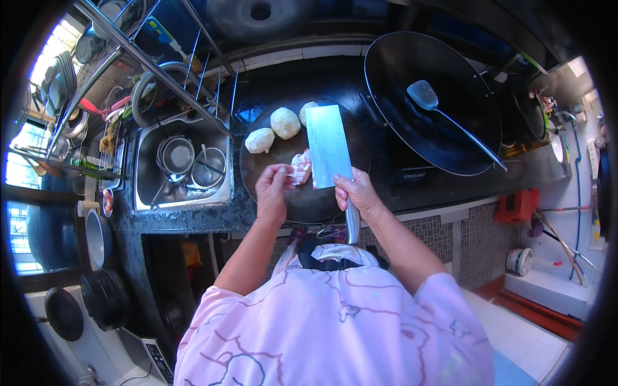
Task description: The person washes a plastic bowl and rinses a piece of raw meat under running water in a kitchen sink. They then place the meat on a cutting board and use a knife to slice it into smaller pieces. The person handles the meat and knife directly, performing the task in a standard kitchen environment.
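My right hand (358, 193) grips a metal-handled cleaver (329, 144), its broad blade tilted flat towards me over a round dark chopping board (270, 169). Sliced pale and pink meat (301, 168), perhaps fatty pork, lies just left of the blade. My left hand (273, 186) has thumb and fingers on the near left edge of that meat. Behind it on the board sit two peeled, whitish root vegetables, one rounded (285, 123) and one longer (259, 140). A third peeled piece (308, 112) is partly hidden by the blade, as is some meat.
A large wok (434, 140) with a metal spatula (423, 95) in it stands right of the board. At left, a steel sink (145, 193) holds bowls and a strainer. A metal dish rack (159, 72) overhangs the sink. The counter's front edge (193, 223) runs before me.
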`<state>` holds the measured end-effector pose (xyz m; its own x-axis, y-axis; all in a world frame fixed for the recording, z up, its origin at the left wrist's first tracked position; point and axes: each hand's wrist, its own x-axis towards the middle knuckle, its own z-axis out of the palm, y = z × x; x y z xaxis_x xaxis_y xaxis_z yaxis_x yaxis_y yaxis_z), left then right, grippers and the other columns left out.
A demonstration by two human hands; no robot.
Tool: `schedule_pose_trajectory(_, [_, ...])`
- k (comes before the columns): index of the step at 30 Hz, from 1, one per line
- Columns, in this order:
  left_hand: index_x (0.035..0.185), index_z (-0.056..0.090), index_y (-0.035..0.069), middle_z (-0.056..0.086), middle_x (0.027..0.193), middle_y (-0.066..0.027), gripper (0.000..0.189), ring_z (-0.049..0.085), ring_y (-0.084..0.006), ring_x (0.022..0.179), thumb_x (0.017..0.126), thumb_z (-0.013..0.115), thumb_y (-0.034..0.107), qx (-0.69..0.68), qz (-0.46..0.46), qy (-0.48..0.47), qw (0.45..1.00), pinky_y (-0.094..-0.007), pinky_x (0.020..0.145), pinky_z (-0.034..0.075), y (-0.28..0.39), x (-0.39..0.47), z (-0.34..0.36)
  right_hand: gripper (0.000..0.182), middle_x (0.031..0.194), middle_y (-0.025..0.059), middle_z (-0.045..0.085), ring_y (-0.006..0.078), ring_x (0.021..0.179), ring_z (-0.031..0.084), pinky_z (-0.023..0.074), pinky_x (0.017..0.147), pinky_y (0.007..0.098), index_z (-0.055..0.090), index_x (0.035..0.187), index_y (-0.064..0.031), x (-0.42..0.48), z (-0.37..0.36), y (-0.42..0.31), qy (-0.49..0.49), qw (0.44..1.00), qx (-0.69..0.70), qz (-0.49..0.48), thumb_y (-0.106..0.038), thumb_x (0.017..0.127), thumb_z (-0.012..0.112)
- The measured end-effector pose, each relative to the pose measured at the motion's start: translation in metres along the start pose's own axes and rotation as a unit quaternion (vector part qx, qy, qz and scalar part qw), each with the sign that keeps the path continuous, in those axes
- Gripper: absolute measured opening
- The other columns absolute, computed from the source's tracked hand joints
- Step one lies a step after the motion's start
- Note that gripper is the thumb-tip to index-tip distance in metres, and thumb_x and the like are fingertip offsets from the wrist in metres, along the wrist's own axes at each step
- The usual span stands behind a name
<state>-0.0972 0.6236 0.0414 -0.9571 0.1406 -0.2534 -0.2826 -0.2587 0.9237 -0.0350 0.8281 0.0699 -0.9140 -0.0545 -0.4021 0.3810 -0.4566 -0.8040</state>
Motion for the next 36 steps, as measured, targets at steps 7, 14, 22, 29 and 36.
schedule_pose_trajectory(7, [0.119,0.056,0.004,0.063,0.114,-0.0122,0.044,0.061,-0.0237,0.104,0.100,0.043,0.043,-0.324,-0.270,-0.107,0.900,-0.0385,0.090,0.048,0.021,-0.008,0.016,0.009,0.057,-0.0003,0.048,0.0089,0.043,0.049,0.0432,0.041,0.0234,0.053,0.092,-0.0074,-0.002,0.031,0.024,-0.003,1.000,-0.012,-0.006,-0.015,0.095,0.057])
schedule_pose_trajectory(14, [0.122,0.055,-0.003,0.061,0.119,-0.0136,0.040,0.060,-0.0223,0.109,0.102,0.045,0.030,-0.200,-0.191,-0.097,0.956,-0.0353,0.099,0.044,0.030,0.007,-0.006,0.010,0.062,0.0008,0.049,0.0086,0.044,0.048,0.0426,0.042,0.0231,0.053,0.097,-0.0051,-0.010,0.029,0.034,0.201,0.974,-0.074,-0.076,-0.014,0.093,0.056])
schedule_pose_trajectory(22, [0.128,0.053,0.001,0.051,0.127,-0.0210,0.047,0.050,-0.0344,0.117,0.085,0.065,0.013,0.463,0.314,-0.082,0.825,-0.0383,0.100,0.041,0.013,0.023,-0.020,0.061,0.114,0.0219,0.054,0.0389,0.098,0.061,0.0522,0.080,0.0442,0.035,0.141,-0.0039,-0.027,0.029,0.012,0.323,0.692,-0.636,-0.107,-0.014,0.087,0.061])
schedule_pose_trajectory(29, [0.118,0.046,0.003,0.047,0.108,-0.0185,0.065,0.055,-0.0384,0.101,0.070,0.082,0.028,0.641,0.151,-0.108,0.745,-0.0456,0.082,0.049,0.032,-0.006,-0.012,0.068,0.106,0.0208,0.052,0.0371,0.096,0.060,0.0522,0.083,0.0403,0.034,0.143,-0.0067,-0.011,0.020,0.028,0.299,0.613,-0.727,-0.084,-0.002,0.081,0.061])
schedule_pose_trajectory(36, [0.105,0.056,0.002,0.051,0.104,-0.0202,0.047,0.058,-0.0396,0.093,0.071,0.080,0.022,0.592,0.148,-0.076,0.789,-0.0457,0.079,0.050,0.007,0.031,0.008,0.060,0.107,0.0214,0.050,0.0358,0.096,0.058,0.0532,0.077,0.0419,0.036,0.140,-0.0027,0.009,0.000,0.031,0.271,0.615,-0.731,-0.116,-0.009,0.084,0.056])
